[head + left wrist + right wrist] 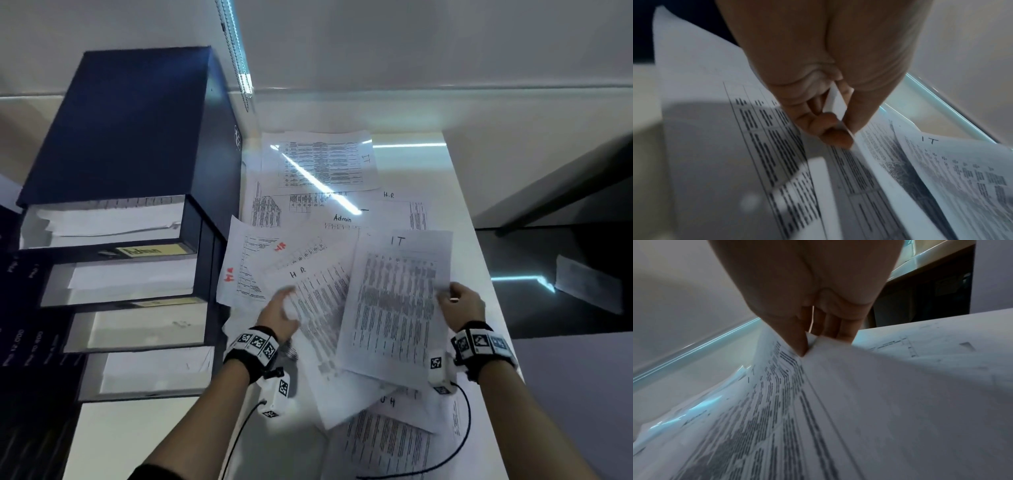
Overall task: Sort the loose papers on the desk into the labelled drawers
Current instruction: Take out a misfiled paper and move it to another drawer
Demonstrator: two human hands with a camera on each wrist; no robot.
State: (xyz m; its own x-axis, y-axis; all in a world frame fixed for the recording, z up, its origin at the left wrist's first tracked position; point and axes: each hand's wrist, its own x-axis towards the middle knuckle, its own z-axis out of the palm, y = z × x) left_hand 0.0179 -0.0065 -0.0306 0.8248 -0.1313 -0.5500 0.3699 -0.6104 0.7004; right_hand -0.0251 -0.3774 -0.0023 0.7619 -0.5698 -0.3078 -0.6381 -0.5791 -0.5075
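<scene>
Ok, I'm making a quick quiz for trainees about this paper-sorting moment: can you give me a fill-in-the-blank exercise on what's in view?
1. The sheet pinched by the right hand has the handwritten letters ____ at its top.
2. The one drawer label that can be read on the drawer unit says ____.
3. The left hand pinches a sheet marked ____.
4. Each wrist wears a band covered in black-and-white ____.

Missing words: IT; Admin; HR; markers

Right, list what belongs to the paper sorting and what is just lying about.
Job:
- loose papers
- IT sheet, pinched by right hand
- HR sheet, pinched by left hand
- drawer unit

Lying about:
- blind cord
- paper on floor
</scene>
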